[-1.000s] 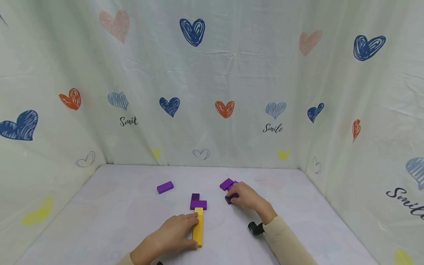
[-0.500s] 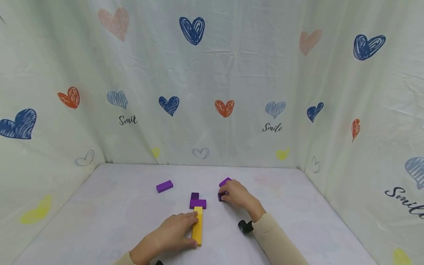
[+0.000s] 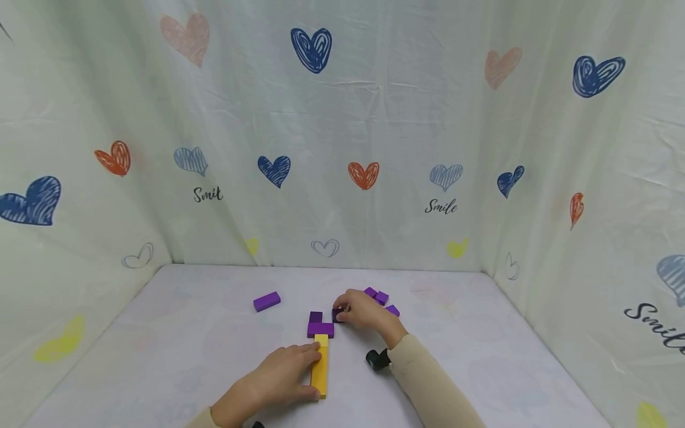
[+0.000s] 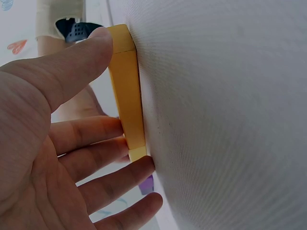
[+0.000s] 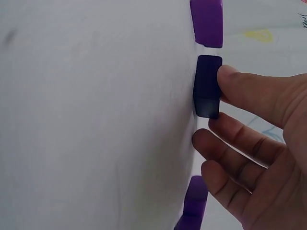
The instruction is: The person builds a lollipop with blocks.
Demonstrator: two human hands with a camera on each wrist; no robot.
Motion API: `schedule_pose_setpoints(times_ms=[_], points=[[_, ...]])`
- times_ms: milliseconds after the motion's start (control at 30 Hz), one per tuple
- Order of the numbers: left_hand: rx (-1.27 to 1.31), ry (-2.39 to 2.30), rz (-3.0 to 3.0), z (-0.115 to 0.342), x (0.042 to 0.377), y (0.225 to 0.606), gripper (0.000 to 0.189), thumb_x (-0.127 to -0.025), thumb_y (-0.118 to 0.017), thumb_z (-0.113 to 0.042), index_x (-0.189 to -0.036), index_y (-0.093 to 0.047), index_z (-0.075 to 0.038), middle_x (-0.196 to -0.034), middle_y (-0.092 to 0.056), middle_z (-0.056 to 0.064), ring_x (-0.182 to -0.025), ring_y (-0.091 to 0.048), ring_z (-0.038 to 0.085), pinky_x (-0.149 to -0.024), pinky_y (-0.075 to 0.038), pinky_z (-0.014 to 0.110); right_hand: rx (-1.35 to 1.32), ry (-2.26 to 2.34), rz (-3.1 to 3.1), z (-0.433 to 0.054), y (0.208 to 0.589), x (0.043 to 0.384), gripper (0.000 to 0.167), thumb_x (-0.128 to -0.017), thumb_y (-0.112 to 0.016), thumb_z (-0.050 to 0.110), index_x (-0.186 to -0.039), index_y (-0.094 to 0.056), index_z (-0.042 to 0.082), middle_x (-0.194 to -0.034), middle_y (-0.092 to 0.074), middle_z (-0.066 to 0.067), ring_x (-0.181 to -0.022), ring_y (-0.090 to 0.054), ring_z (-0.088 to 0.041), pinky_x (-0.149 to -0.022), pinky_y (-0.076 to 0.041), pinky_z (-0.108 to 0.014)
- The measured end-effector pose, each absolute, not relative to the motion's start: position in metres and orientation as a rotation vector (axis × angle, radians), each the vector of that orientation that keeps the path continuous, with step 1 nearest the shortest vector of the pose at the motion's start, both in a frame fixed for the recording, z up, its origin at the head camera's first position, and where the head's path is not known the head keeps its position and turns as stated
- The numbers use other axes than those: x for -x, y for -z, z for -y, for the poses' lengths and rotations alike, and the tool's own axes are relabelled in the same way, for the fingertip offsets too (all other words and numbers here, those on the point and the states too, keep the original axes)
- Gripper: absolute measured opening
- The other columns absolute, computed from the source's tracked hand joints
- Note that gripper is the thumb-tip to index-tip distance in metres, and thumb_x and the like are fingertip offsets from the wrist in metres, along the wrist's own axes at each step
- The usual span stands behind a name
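Note:
Two yellow blocks [image 3: 319, 374] stand end to end in a line on the table, the far one paler. My left hand [image 3: 283, 371] rests against them, thumb at the near end, fairly straight fingers [image 4: 93, 153] toward the far end. Beyond lies a purple block [image 3: 320, 330] set crosswise, with a dark purple block [image 3: 316, 317] behind its left part. Just right of these, my right hand [image 3: 366, 310] pinches another dark purple block [image 5: 207, 86] between thumb and index finger, close over the table. Its other fingers hang loosely below, in the right wrist view.
Several purple blocks [image 3: 382, 297] lie in a loose group behind and right of my right hand. A single purple block [image 3: 267, 302] sits at the back left. A black wrist device [image 3: 377, 359] shows at the right sleeve. Behind the table hangs a heart-printed curtain [image 3: 342, 131].
My right hand has moved left with the dark purple block, away from the purple group, which is now more visible. The left hand and yellow blocks have stayed in place.

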State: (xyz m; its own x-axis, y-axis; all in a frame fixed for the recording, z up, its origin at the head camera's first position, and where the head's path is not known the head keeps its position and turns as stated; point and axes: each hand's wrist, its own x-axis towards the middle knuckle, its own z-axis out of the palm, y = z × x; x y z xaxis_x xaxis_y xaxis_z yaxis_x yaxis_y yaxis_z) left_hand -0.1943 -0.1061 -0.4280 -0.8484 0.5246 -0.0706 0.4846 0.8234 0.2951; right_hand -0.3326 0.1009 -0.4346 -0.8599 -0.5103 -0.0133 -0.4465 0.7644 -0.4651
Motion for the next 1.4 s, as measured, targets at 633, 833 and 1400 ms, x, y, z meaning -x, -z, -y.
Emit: schedule_pose_setpoints(times_ms=[633, 833, 1400], points=[[-0.815, -0.385, -2.874, 0.107, 0.194, 0.428, 0.067, -0.076, -0.071, -0.057, -0.126, -0.061, -0.014, -0.138, -0.053, 0.005, -0.121, -0.052, 0.027, -0.096, -0.045, 0.05, 0.836, 0.667, -2.78, -0.08, 0.431, 0.328, 0.021, -0.092, -0.065, 0.022, -0.112, -0.07, 0.019, -0.096, -0.062, 0.009, -0.089, -0.056, -0.008, -0.084, -0.051, -0.027], [-0.82, -0.386, -2.873, 0.107, 0.193, 0.428, 0.068, -0.076, -0.071, -0.057, -0.126, -0.061, -0.013, -0.138, -0.053, 0.006, -0.121, -0.052, 0.027, -0.095, -0.046, 0.049, 0.844, 0.668, -2.78, -0.081, 0.432, 0.328, 0.02, -0.091, -0.066, 0.022, -0.111, -0.07, 0.019, -0.094, -0.062, 0.01, -0.088, -0.056, -0.007, -0.083, -0.05, -0.027], [-0.811, -0.396, -2.874, 0.106, 0.192, 0.427, 0.068, -0.075, -0.072, -0.057, -0.127, -0.06, -0.014, -0.138, -0.052, 0.005, -0.122, -0.052, 0.027, -0.096, -0.045, 0.05, 0.899, 0.691, -2.844, -0.11, 0.425, 0.34, 0.024, -0.09, -0.066, 0.026, -0.109, -0.069, 0.011, -0.09, -0.061, 0.005, -0.081, -0.054, -0.011, -0.073, -0.049, -0.028]])
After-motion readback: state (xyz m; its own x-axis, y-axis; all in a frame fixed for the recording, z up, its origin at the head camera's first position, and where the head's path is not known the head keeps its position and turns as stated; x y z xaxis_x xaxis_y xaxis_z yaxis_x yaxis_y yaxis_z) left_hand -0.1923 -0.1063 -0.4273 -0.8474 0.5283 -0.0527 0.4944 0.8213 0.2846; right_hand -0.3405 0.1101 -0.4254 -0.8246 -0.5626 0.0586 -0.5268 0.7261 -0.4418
